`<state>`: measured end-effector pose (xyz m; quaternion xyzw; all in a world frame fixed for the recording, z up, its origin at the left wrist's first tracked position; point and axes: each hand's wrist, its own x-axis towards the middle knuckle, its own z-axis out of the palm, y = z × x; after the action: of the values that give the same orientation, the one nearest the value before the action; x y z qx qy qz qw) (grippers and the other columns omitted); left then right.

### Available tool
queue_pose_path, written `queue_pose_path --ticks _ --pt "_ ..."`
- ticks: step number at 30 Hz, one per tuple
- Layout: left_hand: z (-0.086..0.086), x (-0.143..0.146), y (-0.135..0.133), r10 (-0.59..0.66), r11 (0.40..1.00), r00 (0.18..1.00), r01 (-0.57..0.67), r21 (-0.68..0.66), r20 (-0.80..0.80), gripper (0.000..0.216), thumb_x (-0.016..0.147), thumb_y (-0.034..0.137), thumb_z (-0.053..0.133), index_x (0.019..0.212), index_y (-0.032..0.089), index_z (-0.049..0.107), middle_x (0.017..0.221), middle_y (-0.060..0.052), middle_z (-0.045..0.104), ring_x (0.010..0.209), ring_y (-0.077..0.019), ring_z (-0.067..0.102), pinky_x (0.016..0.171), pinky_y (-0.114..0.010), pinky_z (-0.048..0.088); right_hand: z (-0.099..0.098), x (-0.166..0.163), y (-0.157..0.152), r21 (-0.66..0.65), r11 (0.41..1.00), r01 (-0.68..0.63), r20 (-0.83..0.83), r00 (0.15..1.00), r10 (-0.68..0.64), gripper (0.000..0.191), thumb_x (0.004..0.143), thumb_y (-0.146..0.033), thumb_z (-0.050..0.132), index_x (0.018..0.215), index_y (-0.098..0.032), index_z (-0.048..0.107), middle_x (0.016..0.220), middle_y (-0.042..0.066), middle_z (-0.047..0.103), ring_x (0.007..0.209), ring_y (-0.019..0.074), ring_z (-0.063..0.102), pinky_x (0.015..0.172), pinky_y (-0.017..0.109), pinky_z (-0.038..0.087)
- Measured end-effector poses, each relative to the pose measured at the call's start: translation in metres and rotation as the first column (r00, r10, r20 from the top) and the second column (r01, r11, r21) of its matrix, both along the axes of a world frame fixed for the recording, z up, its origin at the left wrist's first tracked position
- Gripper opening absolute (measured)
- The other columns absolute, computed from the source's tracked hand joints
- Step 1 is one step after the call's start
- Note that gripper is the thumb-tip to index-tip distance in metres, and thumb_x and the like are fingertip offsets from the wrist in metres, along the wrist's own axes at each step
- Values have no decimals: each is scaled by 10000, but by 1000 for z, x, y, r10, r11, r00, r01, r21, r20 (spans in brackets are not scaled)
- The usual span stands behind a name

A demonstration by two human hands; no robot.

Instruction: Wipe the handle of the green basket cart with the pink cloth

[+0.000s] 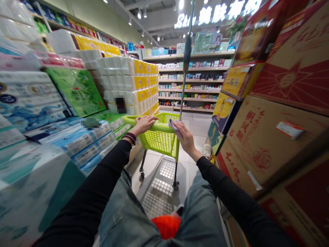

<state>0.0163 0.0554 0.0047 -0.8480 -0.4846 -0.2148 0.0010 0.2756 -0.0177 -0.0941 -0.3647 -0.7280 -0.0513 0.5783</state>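
A lime-green shopping cart (159, 139) stands in the aisle just ahead of me. My left hand (144, 124) is closed over the left part of its handle bar; a dark bead bracelet sits on that wrist. My right hand (184, 136) grips the right end of the handle and holds a small pale purple cloth (173, 125) against it. A thin metal pole (185, 65) rises from the cart's right side. Both arms are in black sleeves.
Stacked tissue and toilet-paper packs (77, 113) line the left side. Brown and red cartons (269, 113) are piled on the right. Shelves of small goods (190, 82) cross the far end. Grey tiled floor (159, 178) runs between them.
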Motion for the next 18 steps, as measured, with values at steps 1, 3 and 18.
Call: queue_pose_path --ticks 1,3,18 --pt "1 -3 0 -5 1000 1000 5 -2 -3 497 1041 388 342 1382 362 702 1480 6 676 1382 -317 547 1153 -531 337 -4 5 5 -8 1000 -23 -39 999 23 425 1108 -359 426 1457 -285 655 1483 73 654 1424 236 576 1231 443 456" --pt "3 -9 0 -7 1000 1000 6 -6 -9 494 1043 389 343 1378 355 704 1480 -3 676 1380 -320 550 1153 -540 331 -10 12 14 -28 999 -37 -119 992 33 426 1104 -393 431 1436 -277 672 1456 80 676 1376 243 619 1193 444 495" --pt "-19 16 -13 -76 993 997 78 85 -25 464 1088 458 350 1055 289 781 1236 -30 784 1248 -294 608 1159 -520 259 -20 -32 16 -29 1000 -6 -229 973 -1 410 1060 -302 488 1398 -256 714 1472 76 673 1375 243 631 1194 459 498"
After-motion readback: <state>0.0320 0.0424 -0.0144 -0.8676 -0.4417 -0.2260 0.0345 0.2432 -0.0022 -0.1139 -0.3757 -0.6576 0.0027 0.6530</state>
